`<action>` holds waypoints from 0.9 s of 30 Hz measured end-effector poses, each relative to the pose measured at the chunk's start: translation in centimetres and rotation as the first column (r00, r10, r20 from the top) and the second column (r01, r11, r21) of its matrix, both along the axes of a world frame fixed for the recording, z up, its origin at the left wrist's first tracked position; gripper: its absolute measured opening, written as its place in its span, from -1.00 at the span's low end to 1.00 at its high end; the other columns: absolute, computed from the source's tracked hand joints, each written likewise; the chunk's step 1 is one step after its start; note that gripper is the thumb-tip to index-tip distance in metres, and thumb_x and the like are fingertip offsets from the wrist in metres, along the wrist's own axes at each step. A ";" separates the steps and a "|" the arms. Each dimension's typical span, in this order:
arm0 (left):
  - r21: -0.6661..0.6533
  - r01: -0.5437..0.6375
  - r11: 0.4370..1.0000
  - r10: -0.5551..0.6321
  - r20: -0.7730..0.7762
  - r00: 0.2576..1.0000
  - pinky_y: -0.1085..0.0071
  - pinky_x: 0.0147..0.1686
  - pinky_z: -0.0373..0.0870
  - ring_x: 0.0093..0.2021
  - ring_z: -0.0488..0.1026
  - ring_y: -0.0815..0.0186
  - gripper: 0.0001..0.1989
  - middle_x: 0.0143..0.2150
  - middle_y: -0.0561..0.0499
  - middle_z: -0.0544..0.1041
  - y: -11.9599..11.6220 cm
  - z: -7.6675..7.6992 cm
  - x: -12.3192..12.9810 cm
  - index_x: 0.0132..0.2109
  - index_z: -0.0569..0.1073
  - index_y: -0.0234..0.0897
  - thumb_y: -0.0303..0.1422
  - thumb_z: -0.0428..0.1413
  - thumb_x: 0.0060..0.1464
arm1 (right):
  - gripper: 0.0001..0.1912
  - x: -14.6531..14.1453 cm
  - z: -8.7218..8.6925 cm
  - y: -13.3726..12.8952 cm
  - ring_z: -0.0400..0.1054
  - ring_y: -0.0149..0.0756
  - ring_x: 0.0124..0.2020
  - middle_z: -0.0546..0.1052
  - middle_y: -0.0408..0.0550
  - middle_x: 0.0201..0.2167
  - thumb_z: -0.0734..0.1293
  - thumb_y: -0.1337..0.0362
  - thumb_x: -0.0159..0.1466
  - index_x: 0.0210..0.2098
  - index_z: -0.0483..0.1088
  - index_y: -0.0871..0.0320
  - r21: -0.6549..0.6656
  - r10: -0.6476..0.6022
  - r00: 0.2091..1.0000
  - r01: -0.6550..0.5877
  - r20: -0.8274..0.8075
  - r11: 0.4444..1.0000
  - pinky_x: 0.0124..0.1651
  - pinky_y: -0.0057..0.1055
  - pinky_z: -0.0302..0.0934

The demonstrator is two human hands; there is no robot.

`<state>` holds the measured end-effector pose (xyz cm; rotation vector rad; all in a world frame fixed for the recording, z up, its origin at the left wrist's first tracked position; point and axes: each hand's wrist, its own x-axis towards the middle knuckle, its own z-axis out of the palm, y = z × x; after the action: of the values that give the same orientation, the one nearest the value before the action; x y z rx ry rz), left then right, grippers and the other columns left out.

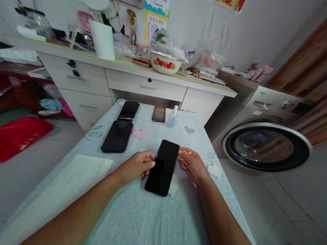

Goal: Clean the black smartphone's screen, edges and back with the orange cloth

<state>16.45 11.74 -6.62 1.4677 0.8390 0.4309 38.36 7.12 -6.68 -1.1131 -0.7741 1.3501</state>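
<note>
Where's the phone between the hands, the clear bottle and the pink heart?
Phone (163, 168), head view: middle of its black screen.
Clear bottle (171, 121), head view: its see-through body.
Pink heart (140, 133), head view: its middle.

Just the one cam here, strapped to my head, so you're basically getting my own eye line: looking forward and tilted down over the cloth-covered surface (148, 226). It's pretty close in. My forearms come up from the bottom edge, with my left hand (136, 167) and right hand (192, 166) a bit below mid-frame, either side of center. The far end of the surface sits higher up, then the white drawer unit (146, 88) straight ahead, with the wall (186, 22) along the top. It's a wide view too: it takes in the washing machine (241, 104) off to the right, leaning over, and floor (268, 210) on both sides.
</note>
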 end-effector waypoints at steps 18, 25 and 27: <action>0.047 -0.088 0.995 0.083 0.108 0.991 0.51 -0.48 0.19 -0.52 0.28 0.46 -0.88 -0.51 0.16 0.35 0.0 0.0 0.5 -0.27 0.36 -0.30 -0.34 0.07 0.03 | -0.70 -1.0 0.8 -0.7 -0.07 -0.60 -0.69 0.18 -0.33 -0.68 0.48 0.19 -0.05 -0.37 0.40 0.19 -0.030 0.033 0.988 -0.029 0.153 0.999 -0.64 -0.55 -0.23; 0.251 -0.224 0.942 0.210 0.078 0.974 0.36 -0.21 0.32 -0.25 0.40 0.32 -0.66 -0.13 -0.06 0.49 0.5 0.1 0.0 -0.03 0.38 -0.31 -0.32 0.10 0.03 | -0.73 -0.3 2.6 -1.1 0.03 -0.54 -0.64 0.27 -0.27 -0.65 0.47 0.21 -0.06 -0.38 0.44 0.18 0.033 -0.034 0.951 0.025 0.306 0.999 -0.58 -0.52 -0.13; 0.343 -0.281 0.897 0.277 0.059 0.959 0.37 -0.25 0.32 -0.25 0.39 0.33 -0.64 -0.05 -0.08 0.46 0.6 0.0 -0.2 0.00 0.37 -0.29 -0.32 0.10 0.03 | -0.74 0.2 3.4 -1.2 0.09 -0.51 -0.60 0.31 -0.25 -0.63 0.46 0.23 -0.05 -0.36 0.45 0.18 0.074 -0.051 0.915 0.023 0.400 0.997 -0.54 -0.50 -0.05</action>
<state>16.26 12.31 -6.63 1.6718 1.0086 0.8372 38.54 5.94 -3.32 -1.3651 -1.0824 1.0640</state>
